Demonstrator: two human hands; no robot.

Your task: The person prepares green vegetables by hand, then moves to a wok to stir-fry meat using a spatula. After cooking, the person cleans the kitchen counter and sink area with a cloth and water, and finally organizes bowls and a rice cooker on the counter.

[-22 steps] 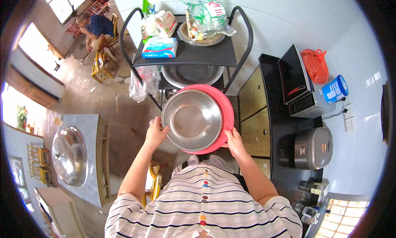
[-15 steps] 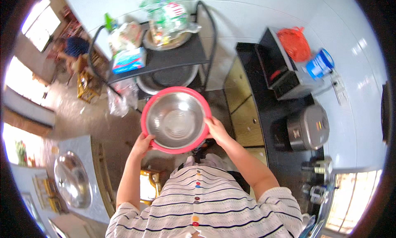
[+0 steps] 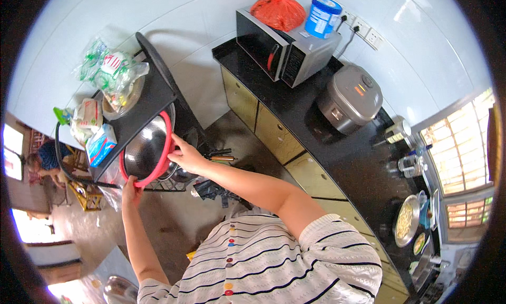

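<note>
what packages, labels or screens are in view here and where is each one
Blue round tub with white lid: on the microwave, pale label band.
Red knotted plastic bag: on the microwave, beside the tub.
Blue and white rectangular carton: black cart's top shelf.
Clear bag with green and red print: over a dish on the cart.

Between the two grips, the bowl (image 3: 145, 148) looks like polished steel, glossy and smooth, nested in a basin (image 3: 164, 140) of red plastic with a matt rim. The left hand (image 3: 130, 190) and right hand (image 3: 185, 155) close on that rim. Just above the grips, the shelf (image 3: 153, 93) is black-painted metal, dull, carrying crinkled clear plastic bags (image 3: 110, 72). Well to the right of the grips, the desk (image 3: 316, 130) is black, glossy stone, bearing a brushed-metal microwave (image 3: 284, 48) and a satin-grey cooker (image 3: 350, 98).
</note>
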